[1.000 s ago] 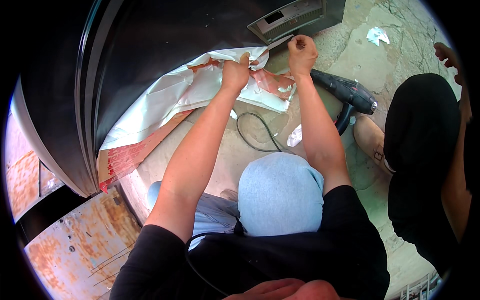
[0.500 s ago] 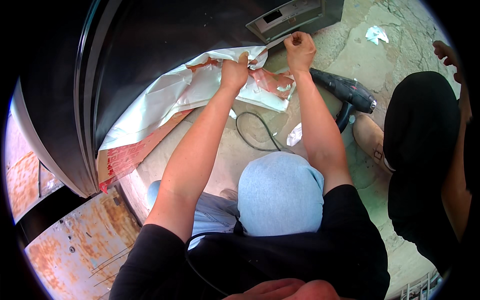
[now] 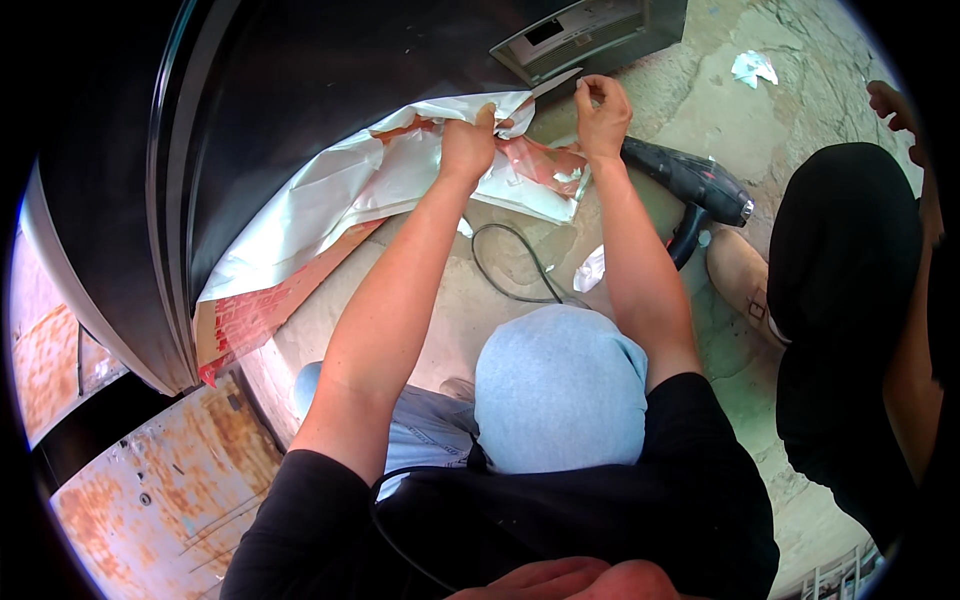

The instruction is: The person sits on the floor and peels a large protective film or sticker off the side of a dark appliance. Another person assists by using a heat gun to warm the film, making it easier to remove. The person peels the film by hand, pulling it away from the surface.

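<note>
The person wears a black short-sleeved cotton shirt [image 3: 620, 500], its sleeves ending above the elbows, so both forearms and both hands are bare. Just above the shirt, light blue fabric trousers [image 3: 555, 385] cover the bent knees. A thin black cable [image 3: 400, 520] loops across the shirt's front.

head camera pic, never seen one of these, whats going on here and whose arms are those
This picture comes from a wide fisheye camera worn on a person's head, looking down, so edges bend near the rim. The two bare arms rising from the bottom are the wearer's own. The left hand grips a crumpled white sheet of film that is peeled partly off a big dark glossy panel. The right hand pinches a thin strip of that film between its fingers. On the concrete ground lie a black heat gun with its cord and a grey box-shaped device. Another person in black crouches at the right.
</note>
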A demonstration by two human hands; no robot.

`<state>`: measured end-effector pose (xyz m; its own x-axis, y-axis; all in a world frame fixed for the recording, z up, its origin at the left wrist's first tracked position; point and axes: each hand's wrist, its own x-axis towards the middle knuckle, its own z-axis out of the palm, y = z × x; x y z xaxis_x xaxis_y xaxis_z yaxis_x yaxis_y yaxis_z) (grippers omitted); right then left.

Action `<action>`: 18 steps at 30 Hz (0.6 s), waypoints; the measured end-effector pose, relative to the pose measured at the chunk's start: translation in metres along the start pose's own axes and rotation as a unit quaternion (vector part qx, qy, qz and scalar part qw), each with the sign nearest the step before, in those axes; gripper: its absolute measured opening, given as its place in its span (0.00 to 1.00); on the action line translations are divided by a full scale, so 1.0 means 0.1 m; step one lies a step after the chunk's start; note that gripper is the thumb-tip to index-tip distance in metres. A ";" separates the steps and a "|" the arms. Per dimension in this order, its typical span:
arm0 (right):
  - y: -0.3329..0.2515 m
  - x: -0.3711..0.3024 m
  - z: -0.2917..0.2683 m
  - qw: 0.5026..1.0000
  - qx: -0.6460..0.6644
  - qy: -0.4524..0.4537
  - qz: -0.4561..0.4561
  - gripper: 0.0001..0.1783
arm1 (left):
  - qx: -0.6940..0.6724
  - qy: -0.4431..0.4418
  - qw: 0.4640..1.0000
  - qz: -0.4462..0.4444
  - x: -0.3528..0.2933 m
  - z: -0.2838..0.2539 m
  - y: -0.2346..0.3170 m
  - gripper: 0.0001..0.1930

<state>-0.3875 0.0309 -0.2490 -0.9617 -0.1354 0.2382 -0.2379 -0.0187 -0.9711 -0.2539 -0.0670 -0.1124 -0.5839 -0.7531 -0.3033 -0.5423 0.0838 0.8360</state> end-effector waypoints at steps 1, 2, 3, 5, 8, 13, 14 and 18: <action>-0.04 -0.01 0.01 1.000 0.018 0.013 0.015 0.07 | -0.006 0.006 1.000 0.007 0.00 0.00 -0.01 0.15; -0.07 -0.01 0.02 0.999 0.037 0.026 0.030 0.07 | -0.008 0.008 1.000 0.011 0.00 0.01 -0.01 0.15; -0.10 0.01 0.02 0.999 0.035 0.030 0.024 0.07 | -0.011 0.011 1.000 0.015 0.01 0.01 -0.02 0.15; -0.11 0.05 0.01 0.999 0.031 0.041 0.013 0.08 | -0.011 0.010 1.000 0.018 0.00 0.02 -0.01 0.15; -0.10 0.10 0.02 0.999 0.021 0.038 -0.011 0.07 | -0.006 0.005 1.000 0.012 0.01 0.03 0.00 0.15; -0.04 0.19 0.02 0.998 -0.018 0.018 -0.051 0.05 | -0.002 -0.002 1.000 0.013 0.04 0.01 -0.03 0.15; -0.05 0.20 0.01 0.999 -0.019 0.011 -0.050 0.05 | -0.007 0.001 1.000 0.018 0.04 0.01 -0.03 0.15; -0.06 0.18 0.00 0.995 -0.071 -0.022 -0.063 0.05 | -0.018 0.004 1.000 0.014 0.02 0.02 -0.03 0.15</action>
<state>-0.4037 0.0285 -0.2384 -0.9167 -0.1842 0.3546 -0.3766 0.1017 -0.9208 -0.2542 -0.0676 -0.1161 -0.5934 -0.7563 -0.2754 -0.5036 0.0820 0.8601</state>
